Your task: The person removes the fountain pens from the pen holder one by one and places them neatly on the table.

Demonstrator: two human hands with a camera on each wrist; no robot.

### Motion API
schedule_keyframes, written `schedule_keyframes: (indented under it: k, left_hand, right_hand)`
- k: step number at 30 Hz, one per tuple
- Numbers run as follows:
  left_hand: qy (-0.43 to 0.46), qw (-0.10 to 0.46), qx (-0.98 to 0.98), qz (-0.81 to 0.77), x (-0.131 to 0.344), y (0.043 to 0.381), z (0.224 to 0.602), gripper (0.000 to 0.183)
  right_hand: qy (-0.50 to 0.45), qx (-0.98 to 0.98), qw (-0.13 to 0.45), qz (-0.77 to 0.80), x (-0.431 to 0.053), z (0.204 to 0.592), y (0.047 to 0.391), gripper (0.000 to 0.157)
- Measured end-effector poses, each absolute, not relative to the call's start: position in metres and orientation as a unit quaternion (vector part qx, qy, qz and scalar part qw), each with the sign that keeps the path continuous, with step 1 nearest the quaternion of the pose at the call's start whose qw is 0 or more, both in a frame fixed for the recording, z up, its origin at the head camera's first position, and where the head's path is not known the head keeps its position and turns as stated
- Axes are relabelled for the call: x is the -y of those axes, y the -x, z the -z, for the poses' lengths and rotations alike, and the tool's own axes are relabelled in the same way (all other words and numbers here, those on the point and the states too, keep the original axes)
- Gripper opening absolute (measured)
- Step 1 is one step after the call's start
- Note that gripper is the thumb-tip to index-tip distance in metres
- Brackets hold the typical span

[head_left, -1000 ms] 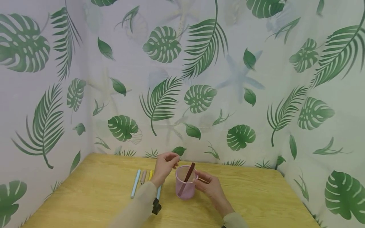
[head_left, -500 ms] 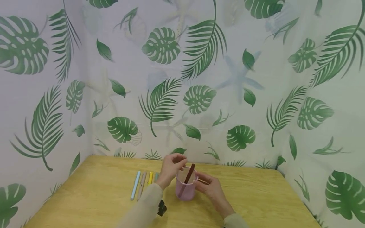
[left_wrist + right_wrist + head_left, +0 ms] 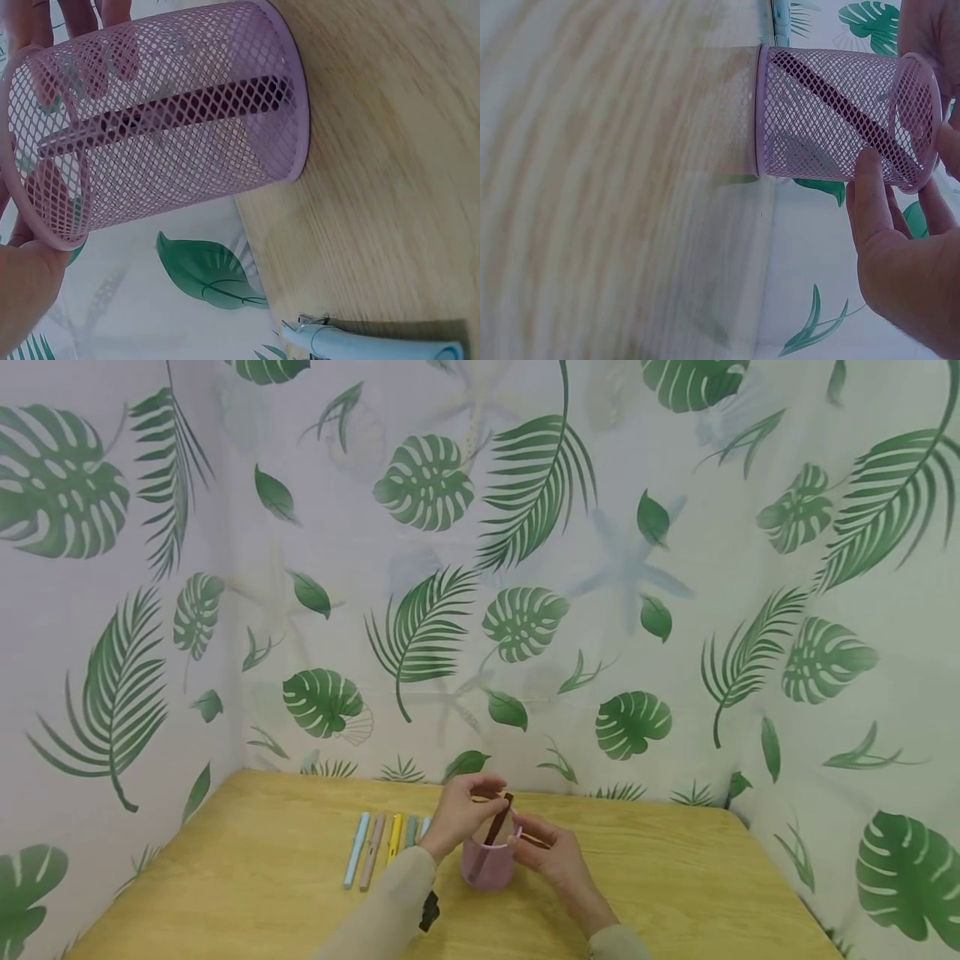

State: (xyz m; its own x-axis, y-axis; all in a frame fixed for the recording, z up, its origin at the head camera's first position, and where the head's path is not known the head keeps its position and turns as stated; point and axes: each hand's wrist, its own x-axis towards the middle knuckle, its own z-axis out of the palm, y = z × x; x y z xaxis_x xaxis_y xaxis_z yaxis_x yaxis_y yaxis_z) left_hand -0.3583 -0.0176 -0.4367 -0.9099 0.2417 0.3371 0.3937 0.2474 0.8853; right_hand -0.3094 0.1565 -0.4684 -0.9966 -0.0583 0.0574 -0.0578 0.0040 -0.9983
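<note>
A pink mesh pen holder [image 3: 501, 870] stands upright on the wooden table. Inside it leans one dark red pen [image 3: 497, 827], its whole length visible through the mesh [image 3: 196, 106]. With thumb and fingers my right hand [image 3: 557, 860] holds the holder's right side near the rim; in the right wrist view one finger [image 3: 870, 191] lies against the mesh. My left hand [image 3: 457, 814] is over the holder's mouth, fingers and thumb apart beside the pen's upper end. Whether they touch the pen is hard to tell.
To the left of the holder several pens lie in a row: a light blue pen [image 3: 356, 850], a taupe one, a yellow pen [image 3: 395, 837], a grey-green pen [image 3: 411, 832] and another light blue pen, partly hidden by my left arm. Leaf-patterned curtains [image 3: 525, 735] enclose the table.
My left hand has moved right, from beside the pen holder to over its mouth, close to the dark red pen. My right hand stays on the holder.
</note>
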Motion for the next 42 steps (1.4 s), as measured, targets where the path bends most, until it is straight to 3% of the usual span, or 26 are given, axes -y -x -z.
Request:
schedule_keyframes:
  k: [15,27,42]
  left_hand:
    - [0.237,0.084,0.814,0.523,0.013,0.361,0.447,0.025]
    - [0.205,0.087,0.833,0.507,0.010,0.363,0.444,0.029]
    - [0.222,0.123,0.827,0.502,0.006,0.362,0.448,0.023]
  right_hand:
    - [0.041,-0.708,0.022,0.704,-0.158,0.467,0.311,0.047]
    - [0.047,-0.711,0.021,0.702,-0.158,0.464,0.308,0.048]
    - [0.043,-0.710,0.019,0.703,-0.159,0.466,0.308,0.049]
